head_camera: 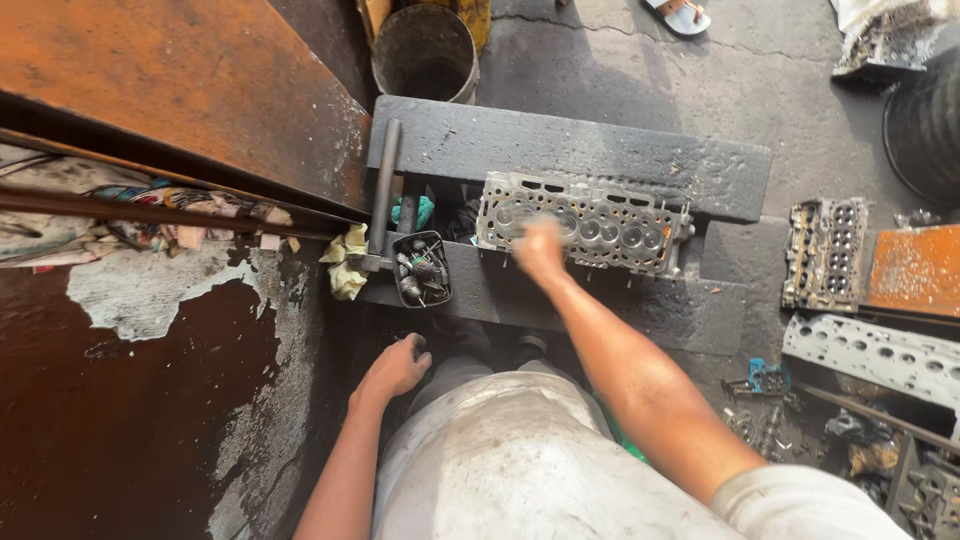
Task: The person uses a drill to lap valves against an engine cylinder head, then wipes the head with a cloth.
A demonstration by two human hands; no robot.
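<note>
A grey metal cylinder head [600, 225] with a row of round bores lies on a dark, greasy work bench [560, 150]. My right hand [540, 248] reaches out over its left part, blurred by motion; I cannot tell whether the fingers grip anything. My left hand [395, 368] hangs low beside my thigh, fingers curled around a small dark object that I cannot make out. A small black tray [421, 268] filled with several small metal parts sits left of the cylinder head.
A yellow rag [346, 262] and a dark vertical bar [384, 190] stand by the tray. A metal bucket [425, 52] stands behind the bench. More cylinder heads [825, 252] and a rusty plate [918, 270] lie on the floor right. A rusty sheet [170, 90] is left.
</note>
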